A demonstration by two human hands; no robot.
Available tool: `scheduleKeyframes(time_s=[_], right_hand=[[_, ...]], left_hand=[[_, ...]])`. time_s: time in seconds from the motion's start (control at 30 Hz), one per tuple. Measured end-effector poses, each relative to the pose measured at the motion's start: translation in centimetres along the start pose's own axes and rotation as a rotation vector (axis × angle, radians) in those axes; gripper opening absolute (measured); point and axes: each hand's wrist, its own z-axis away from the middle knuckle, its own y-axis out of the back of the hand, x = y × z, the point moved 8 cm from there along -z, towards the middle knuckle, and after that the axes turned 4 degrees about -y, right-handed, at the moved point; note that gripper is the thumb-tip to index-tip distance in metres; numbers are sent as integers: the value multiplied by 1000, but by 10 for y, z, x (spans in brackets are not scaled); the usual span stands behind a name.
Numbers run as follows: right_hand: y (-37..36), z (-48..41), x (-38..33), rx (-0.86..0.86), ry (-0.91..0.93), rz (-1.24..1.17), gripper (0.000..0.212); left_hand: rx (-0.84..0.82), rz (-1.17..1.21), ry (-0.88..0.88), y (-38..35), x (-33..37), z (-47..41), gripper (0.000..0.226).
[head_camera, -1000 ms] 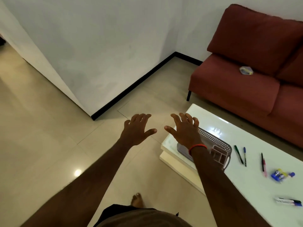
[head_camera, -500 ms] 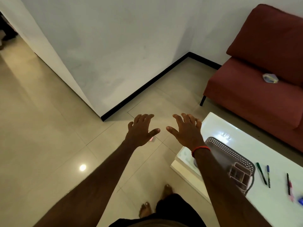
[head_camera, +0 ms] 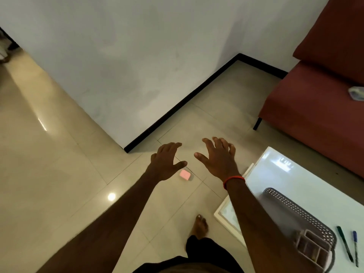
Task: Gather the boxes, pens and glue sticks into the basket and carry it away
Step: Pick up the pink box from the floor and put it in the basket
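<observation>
From the head camera, I see both hands stretched out in front over the floor, empty: the left hand has its fingers spread and holds nothing, and the right hand is the same, palm down. A small pink box lies on the tiles just below and between them, untouched. The basket stands on the white table at right, and I see no gathered things in it. Two pens lie on the table beside it. I judge the task barely begun: the box, pens and any glue sticks, out of view here, are left to collect.
</observation>
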Motion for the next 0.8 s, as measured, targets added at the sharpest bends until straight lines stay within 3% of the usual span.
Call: scheduleKeyframes(time_s=[0.13, 0.33, 0.67, 0.8], right_hand=[[-9, -39, 0, -48, 18, -27, 66], [-30, -72, 5, -104, 16, -73, 66], [-87, -97, 27, -199, -64, -213, 63], [-123, -113, 40, -244, -110, -218, 63]], left_hand=[[40, 122, 116, 7, -22, -28, 77], [-22, 118, 143, -1, -36, -50, 79], [-158, 259, 188, -68, -69, -81, 110], [-245, 248, 176, -106, -87, -103, 99]])
